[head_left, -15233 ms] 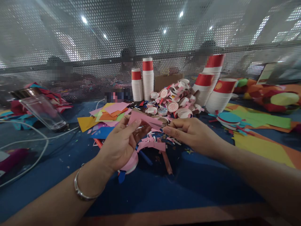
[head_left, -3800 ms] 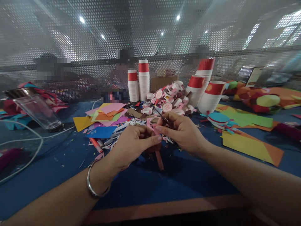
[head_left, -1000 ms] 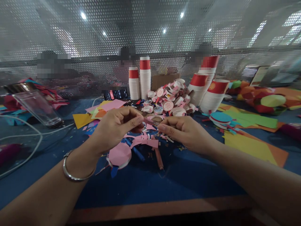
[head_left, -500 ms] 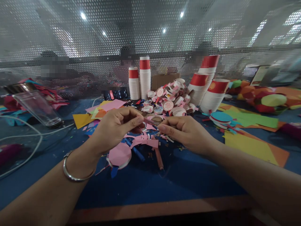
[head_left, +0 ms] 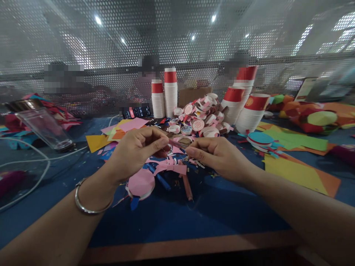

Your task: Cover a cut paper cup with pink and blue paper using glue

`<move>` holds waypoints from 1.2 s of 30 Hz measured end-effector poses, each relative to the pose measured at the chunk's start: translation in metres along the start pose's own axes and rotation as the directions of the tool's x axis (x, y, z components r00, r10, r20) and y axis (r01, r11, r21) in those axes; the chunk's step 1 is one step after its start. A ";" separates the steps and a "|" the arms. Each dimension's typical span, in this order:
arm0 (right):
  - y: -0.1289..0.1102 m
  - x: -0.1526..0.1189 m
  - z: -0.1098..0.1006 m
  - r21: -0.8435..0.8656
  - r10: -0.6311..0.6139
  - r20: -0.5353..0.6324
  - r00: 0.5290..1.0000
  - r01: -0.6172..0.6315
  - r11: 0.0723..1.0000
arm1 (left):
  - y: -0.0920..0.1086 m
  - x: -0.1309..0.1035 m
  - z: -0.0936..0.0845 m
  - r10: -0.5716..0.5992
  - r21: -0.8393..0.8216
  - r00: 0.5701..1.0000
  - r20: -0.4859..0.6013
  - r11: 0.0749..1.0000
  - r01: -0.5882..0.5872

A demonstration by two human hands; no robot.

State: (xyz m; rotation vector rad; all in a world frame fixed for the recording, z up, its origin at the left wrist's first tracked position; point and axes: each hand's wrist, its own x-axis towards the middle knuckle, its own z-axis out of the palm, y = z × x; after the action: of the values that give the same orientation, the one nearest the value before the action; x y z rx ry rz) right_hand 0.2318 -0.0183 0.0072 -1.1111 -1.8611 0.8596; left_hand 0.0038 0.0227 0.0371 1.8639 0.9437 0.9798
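Note:
Thumb and fingers of my left hand pinch one end of a thin pinkish strip, apparently paper. My right hand pinches the other end, so the strip spans the short gap between them above the table. Below lies a pink paper bow-like piece with cut strips. To its left rests a pink paper disc on a white cup base. A brown tube-like stick and a blue one lie beneath the hands.
Behind the hands is a heap of cut cup bottoms, flanked by stacks of paper cups. A glass bottle leans at left near a white cable. Coloured paper sheets lie at right. A perforated metal screen stands behind.

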 end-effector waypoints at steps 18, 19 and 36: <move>-0.002 0.001 -0.001 0.032 -0.008 -0.009 1.000 0.008 0.999 | -0.003 0.001 -0.002 0.031 -0.030 0.999 0.010 0.999 -0.031; -0.002 0.000 -0.001 0.029 -0.007 -0.010 1.000 0.008 1.000 | -0.004 0.001 -0.002 0.031 -0.032 0.999 0.011 0.999 -0.031; -0.003 -0.001 -0.002 0.019 0.010 -0.002 1.000 -0.010 1.000 | -0.008 0.002 -0.003 0.036 -0.077 0.999 0.027 0.996 -0.033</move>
State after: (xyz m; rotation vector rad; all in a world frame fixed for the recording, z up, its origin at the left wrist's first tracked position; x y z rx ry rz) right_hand 0.2331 -0.0196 0.0102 -1.1106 -1.8435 0.8796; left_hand 0.0007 0.0286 0.0318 1.8305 0.8480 0.9940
